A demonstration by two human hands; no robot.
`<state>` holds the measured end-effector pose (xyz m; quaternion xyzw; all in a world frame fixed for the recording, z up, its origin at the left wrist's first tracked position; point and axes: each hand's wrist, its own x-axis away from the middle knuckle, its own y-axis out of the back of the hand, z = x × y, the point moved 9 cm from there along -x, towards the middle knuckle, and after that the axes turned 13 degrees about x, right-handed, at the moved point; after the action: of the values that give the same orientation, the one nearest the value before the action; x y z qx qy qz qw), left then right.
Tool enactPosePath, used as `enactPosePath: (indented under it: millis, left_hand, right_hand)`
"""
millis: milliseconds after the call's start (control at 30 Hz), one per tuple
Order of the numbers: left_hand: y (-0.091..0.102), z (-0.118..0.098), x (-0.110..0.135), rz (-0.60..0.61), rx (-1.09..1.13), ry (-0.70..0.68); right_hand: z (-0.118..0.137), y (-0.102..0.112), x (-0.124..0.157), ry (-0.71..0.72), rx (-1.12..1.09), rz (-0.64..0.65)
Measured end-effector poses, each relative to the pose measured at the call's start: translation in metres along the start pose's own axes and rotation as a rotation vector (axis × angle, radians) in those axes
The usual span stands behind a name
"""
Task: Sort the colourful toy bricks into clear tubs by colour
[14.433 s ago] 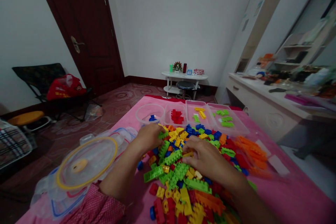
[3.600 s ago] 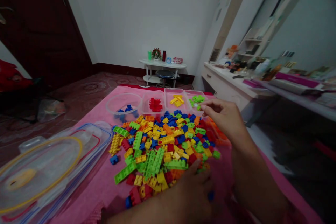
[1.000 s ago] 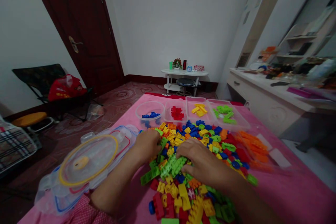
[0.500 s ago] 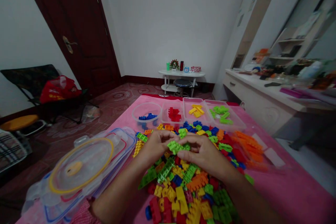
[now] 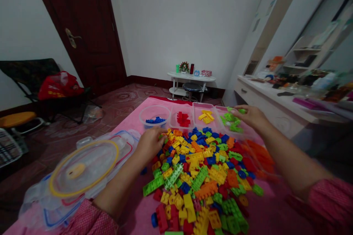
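Observation:
My right hand (image 5: pixel 251 116) is stretched out over the clear box of light green building blocks (image 5: pixel 233 122) at the back right. Its fingers are closed on a light green building block (image 5: pixel 242 111). My left hand (image 5: pixel 151 141) is at the left edge of a big heap of mixed building blocks (image 5: pixel 195 156). The fingers there are curled, and a bit of a green building block (image 5: pixel 163 136) shows at their tips; most of it is hidden. The heap holds yellow, blue, red, green and orange pieces.
Along the back stand a round tub with blue blocks (image 5: pixel 142 115), a box with red blocks (image 5: pixel 173 121) and a box with yellow blocks (image 5: pixel 195 119). Orange pieces (image 5: pixel 260 154) lie in a clear box on the right. Stacked clear lids (image 5: pixel 91 169) lie left on the pink cloth (image 5: pixel 278 205).
My hands were together over the heap with light green blocks. They have parted: the right went to the back right over the green box, the left moved to the heap's left edge.

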<state>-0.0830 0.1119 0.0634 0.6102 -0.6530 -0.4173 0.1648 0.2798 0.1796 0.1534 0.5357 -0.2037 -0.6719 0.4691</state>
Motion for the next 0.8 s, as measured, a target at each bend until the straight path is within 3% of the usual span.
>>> enactPosePath:
  millis: [67,133,300,400,500,567,667,800]
  left_hand:
    - [-0.011,0.006,0.0,0.067,-0.015,0.008]
    - [-0.02,0.01,0.0,0.13,-0.041,0.001]
    - [-0.018,0.012,0.001,0.111,-0.132,0.006]
    - [-0.009,0.014,0.001,0.067,-0.16,0.068]
    - [0.002,0.012,0.0,0.005,-0.116,0.074]
    - [0.006,0.009,-0.001,-0.031,-0.054,0.045]
    - [0.006,0.006,-0.002,-0.041,0.104,0.025]
    - [-0.005,0.006,-0.003,-0.012,0.528,0.091]
  right_hand:
    - [-0.001,-0.007,0.002,-0.117,0.146,0.026]
    - [0.019,-0.018,0.014,-0.115,0.156,0.084]
    - [0.116,-0.058,0.079,0.107,-0.139,0.466]
    - [0.17,-0.06,0.118,0.195,-0.187,0.513]
    - [0.236,-0.065,0.159,0.522,-0.182,0.584]
    - [0.264,-0.075,0.183,0.711,-0.088,0.633]
    - [0.268,-0.094,0.194,0.748,0.121,0.679]
    - [0.239,-0.096,0.176,0.56,0.103,0.612]
